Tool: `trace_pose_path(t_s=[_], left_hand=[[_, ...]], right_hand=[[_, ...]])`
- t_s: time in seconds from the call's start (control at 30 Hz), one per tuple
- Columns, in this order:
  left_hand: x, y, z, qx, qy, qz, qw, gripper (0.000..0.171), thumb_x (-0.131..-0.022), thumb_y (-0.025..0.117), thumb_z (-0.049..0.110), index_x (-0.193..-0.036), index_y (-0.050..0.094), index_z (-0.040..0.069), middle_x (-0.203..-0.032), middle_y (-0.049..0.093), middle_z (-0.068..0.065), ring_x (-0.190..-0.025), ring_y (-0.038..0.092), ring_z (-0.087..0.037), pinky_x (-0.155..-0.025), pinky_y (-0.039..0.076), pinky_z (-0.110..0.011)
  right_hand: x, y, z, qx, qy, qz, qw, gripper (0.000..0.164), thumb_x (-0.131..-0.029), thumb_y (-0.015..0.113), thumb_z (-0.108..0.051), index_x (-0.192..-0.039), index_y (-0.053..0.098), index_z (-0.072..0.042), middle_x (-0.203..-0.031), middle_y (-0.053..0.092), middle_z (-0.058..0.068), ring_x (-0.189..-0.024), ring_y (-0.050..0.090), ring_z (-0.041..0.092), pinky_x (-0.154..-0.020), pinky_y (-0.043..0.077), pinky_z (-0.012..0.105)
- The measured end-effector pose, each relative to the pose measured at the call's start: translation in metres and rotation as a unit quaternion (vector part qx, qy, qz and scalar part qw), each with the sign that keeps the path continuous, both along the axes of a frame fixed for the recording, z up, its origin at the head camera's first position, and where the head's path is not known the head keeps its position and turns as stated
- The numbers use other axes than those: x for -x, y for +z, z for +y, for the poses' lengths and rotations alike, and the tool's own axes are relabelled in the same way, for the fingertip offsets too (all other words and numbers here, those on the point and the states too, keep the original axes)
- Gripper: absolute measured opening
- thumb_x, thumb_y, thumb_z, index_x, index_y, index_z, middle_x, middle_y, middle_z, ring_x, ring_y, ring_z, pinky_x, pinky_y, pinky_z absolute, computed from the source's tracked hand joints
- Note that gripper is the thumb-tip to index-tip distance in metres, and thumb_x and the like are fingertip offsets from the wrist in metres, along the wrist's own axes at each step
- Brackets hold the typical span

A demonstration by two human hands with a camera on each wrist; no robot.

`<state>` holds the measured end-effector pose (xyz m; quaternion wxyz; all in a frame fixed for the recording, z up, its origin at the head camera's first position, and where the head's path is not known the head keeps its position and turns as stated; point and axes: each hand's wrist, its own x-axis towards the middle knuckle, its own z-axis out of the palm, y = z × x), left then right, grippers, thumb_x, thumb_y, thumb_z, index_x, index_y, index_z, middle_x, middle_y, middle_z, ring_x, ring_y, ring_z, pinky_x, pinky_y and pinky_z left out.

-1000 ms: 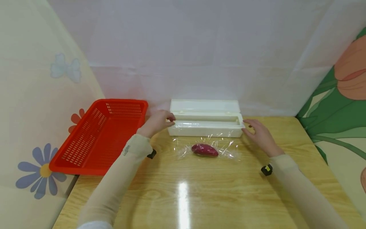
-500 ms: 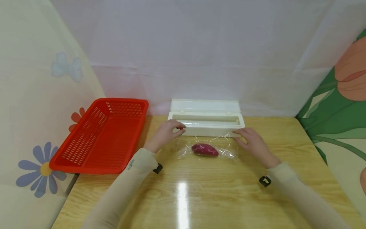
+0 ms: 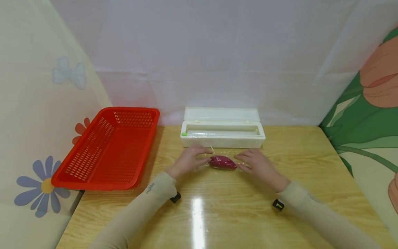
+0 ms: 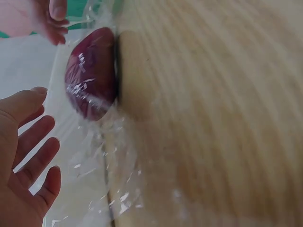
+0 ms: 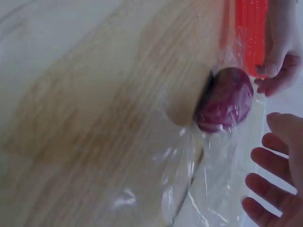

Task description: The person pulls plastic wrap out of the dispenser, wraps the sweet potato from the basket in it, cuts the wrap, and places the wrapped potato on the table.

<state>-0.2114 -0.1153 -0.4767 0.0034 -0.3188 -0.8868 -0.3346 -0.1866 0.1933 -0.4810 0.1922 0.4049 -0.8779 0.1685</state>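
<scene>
A purple sweet potato (image 3: 223, 162) lies on the table wrapped in clear cling film (image 4: 124, 187), whose loose ends spread out to both sides. My left hand (image 3: 189, 160) is at its left end, thumb and fingers apart with the fingertips close to the film. At the opposite end my right hand (image 3: 259, 168) reaches in with fingers spread and slightly bent. Both wrist views show gaps between fingers and sweet potato. Just behind stands a white cling film box (image 3: 224, 142), its lid (image 3: 221, 114) raised and a green slider (image 3: 184, 134) at the left of its front edge.
A red plastic basket (image 3: 124, 155) with slotted sides stands on the left of the wooden table (image 3: 236, 221), overhanging its left edge. A white cloth (image 3: 214, 58) hangs behind the table. Flower-printed panels (image 3: 367, 114) flank it.
Both hands have moved from the box's ends, forward over its front and inward to the wrapped sweet potato. The green slider, hidden before by the left hand, now shows. The box and basket stay put.
</scene>
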Motion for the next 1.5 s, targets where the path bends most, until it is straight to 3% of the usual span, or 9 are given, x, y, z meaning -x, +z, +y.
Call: trace_pose_path(t_s=[0.1, 0.4, 0.6, 1.0, 1.2, 1.5], left_hand=[[-0.002, -0.005, 0.007, 0.022, -0.007, 0.012, 0.9997, 0.034, -0.094, 0.079, 0.021, -0.125, 0.074, 0.01, -0.123, 0.073, -0.007, -0.116, 0.064, -0.026, -0.103, 0.052, -0.044], [0.001, -0.023, 0.022, 0.075, -0.008, 0.003, 0.9971, 0.052, -0.091, 0.082, 0.028, -0.138, 0.066, 0.015, -0.136, 0.066, -0.008, -0.128, 0.059, -0.028, -0.113, 0.044, -0.047], [0.002, -0.024, 0.026, 0.076, 0.004, -0.006, 0.9971, 0.057, -0.09, 0.082, 0.021, -0.142, 0.062, 0.011, -0.137, 0.065, -0.012, -0.126, 0.059, -0.03, -0.112, 0.045, -0.048], [0.001, -0.026, 0.026, 0.051, 0.008, -0.035, 0.9981, 0.061, -0.09, 0.082, 0.015, -0.146, 0.058, 0.008, -0.135, 0.063, -0.015, -0.125, 0.058, -0.035, -0.112, 0.045, -0.052], [-0.004, -0.028, 0.021, 0.059, 0.0, -0.046, 0.9972, 0.061, -0.092, 0.081, 0.017, -0.147, 0.057, 0.005, -0.142, 0.059, -0.017, -0.131, 0.055, -0.035, -0.114, 0.043, -0.05], [-0.018, -0.026, 0.015, 0.061, -0.009, -0.065, 0.996, 0.057, -0.093, 0.081, 0.02, -0.144, 0.06, 0.007, -0.136, 0.062, -0.014, -0.126, 0.057, -0.031, -0.111, 0.046, -0.047]], right_hand=[[-0.002, -0.005, -0.008, -0.01, 0.0, 0.005, 1.0, 0.034, -0.087, 0.083, -0.021, -0.115, 0.077, -0.004, -0.108, 0.077, 0.01, -0.097, 0.068, 0.029, -0.087, 0.056, 0.046], [-0.011, -0.013, -0.025, -0.03, -0.08, -0.118, 0.989, 0.052, -0.093, 0.079, -0.031, -0.136, 0.067, -0.003, -0.121, 0.074, 0.011, -0.108, 0.064, 0.031, -0.095, 0.051, 0.05], [-0.01, -0.014, -0.034, -0.045, -0.113, -0.148, 0.982, 0.055, -0.094, 0.079, -0.03, -0.138, 0.064, 0.0, -0.119, 0.074, 0.012, -0.108, 0.064, 0.031, -0.097, 0.05, 0.052], [-0.004, -0.015, -0.041, -0.052, -0.122, -0.156, 0.979, 0.045, -0.093, 0.079, -0.027, -0.127, 0.067, 0.001, -0.108, 0.075, 0.013, -0.1, 0.065, 0.03, -0.094, 0.053, 0.049], [-0.009, -0.014, -0.043, -0.059, -0.11, -0.171, 0.977, 0.041, -0.093, 0.079, -0.027, -0.124, 0.069, -0.001, -0.105, 0.075, 0.011, -0.096, 0.063, 0.026, -0.09, 0.052, 0.046], [-0.02, -0.011, -0.04, -0.056, -0.086, -0.188, 0.977, 0.048, -0.092, 0.08, -0.028, -0.131, 0.067, -0.001, -0.11, 0.076, 0.011, -0.099, 0.065, 0.026, -0.095, 0.052, 0.047]])
